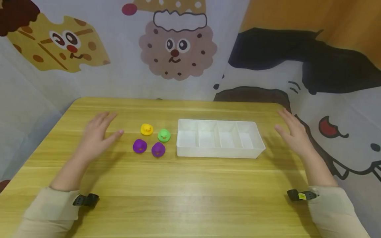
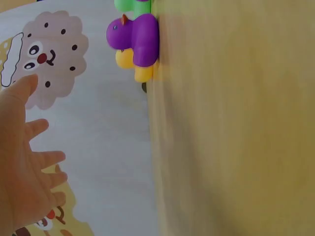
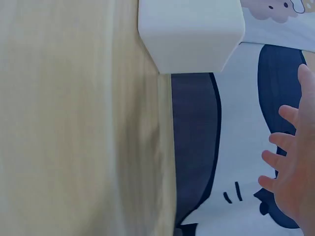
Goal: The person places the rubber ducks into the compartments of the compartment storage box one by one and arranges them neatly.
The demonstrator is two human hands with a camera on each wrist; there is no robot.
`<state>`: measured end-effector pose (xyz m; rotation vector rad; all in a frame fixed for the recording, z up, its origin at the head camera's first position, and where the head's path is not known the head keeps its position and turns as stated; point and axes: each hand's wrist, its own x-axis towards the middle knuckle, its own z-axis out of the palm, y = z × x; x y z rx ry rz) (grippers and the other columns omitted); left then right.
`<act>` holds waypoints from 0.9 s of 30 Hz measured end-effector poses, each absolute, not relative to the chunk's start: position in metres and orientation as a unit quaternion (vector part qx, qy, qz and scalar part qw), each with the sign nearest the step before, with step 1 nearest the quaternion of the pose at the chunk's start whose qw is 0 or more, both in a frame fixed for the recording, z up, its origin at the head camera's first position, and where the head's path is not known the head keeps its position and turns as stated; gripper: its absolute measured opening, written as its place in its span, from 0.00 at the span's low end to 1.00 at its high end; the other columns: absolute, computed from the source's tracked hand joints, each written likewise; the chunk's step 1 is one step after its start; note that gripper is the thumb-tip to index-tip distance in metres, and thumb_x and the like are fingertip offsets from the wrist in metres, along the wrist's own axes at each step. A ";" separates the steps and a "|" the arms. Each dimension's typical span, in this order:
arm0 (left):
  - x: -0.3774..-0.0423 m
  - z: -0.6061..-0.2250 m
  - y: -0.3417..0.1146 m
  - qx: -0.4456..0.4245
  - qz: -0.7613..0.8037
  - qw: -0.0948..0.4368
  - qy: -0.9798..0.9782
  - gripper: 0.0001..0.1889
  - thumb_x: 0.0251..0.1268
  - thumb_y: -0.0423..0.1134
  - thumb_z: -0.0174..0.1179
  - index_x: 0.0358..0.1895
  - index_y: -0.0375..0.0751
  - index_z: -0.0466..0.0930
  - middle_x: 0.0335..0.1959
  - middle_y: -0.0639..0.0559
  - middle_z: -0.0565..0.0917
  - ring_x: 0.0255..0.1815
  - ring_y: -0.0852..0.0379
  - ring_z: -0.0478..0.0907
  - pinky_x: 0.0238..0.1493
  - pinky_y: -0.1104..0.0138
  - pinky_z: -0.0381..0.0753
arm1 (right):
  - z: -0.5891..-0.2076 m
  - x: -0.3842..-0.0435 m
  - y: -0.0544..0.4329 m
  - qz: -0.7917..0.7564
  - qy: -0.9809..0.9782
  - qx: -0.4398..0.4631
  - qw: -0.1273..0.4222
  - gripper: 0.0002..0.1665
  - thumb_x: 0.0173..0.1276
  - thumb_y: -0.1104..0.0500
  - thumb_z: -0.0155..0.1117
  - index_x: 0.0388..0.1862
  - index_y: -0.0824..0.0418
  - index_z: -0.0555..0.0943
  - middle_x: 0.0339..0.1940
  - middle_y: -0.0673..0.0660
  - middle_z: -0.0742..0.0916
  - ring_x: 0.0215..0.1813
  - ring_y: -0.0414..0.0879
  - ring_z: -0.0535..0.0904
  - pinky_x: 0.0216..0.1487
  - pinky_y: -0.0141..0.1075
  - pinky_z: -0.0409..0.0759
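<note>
My left hand (image 1: 96, 137) hovers over the table's left side, fingers spread and holding nothing. To its right sit small toy ducks: a yellow duck (image 1: 147, 129), a green duck (image 1: 164, 135), a purple duck (image 1: 140, 146) and another purple duck (image 1: 158, 149). The left wrist view shows a purple duck (image 2: 142, 39) side-on, partly covering the yellow and green ones. A white box (image 1: 217, 152) with several compartments, nothing in them, stands right of the ducks. Beyond its right end my right hand (image 1: 294, 135) is held in the air with fingers extended, touching nothing.
The wooden table (image 1: 184, 195) carries the box and the ducks. Behind it hangs a cloth (image 1: 119, 82) printed with cartoon faces, which also runs down the right side. Each sleeve cuff has a black wrist camera (image 1: 86, 200) strapped on.
</note>
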<state>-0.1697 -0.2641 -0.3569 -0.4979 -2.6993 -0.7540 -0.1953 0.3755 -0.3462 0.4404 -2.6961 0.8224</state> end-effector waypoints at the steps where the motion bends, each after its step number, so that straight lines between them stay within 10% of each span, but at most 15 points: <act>1: -0.169 -0.359 -0.262 -0.175 -0.273 0.150 -0.934 0.34 0.68 0.50 0.56 0.71 0.35 0.58 0.69 0.27 0.57 0.70 0.27 0.48 0.65 0.35 0.40 | -0.348 -0.195 0.375 0.303 -0.930 0.152 0.142 0.33 0.76 0.53 0.49 0.76 0.58 0.56 0.77 0.63 0.54 0.74 0.67 0.44 0.65 0.68 0.31; 27: -0.170 -0.392 -0.243 -0.149 -0.441 0.029 -0.885 0.30 0.67 0.46 0.60 0.67 0.35 0.67 0.63 0.37 0.71 0.65 0.36 0.63 0.61 0.38 0.58 | -0.377 -0.194 0.360 0.480 -0.866 0.125 0.068 0.29 0.78 0.57 0.46 0.74 0.63 0.59 0.70 0.66 0.67 0.68 0.55 0.62 0.60 0.25 0.64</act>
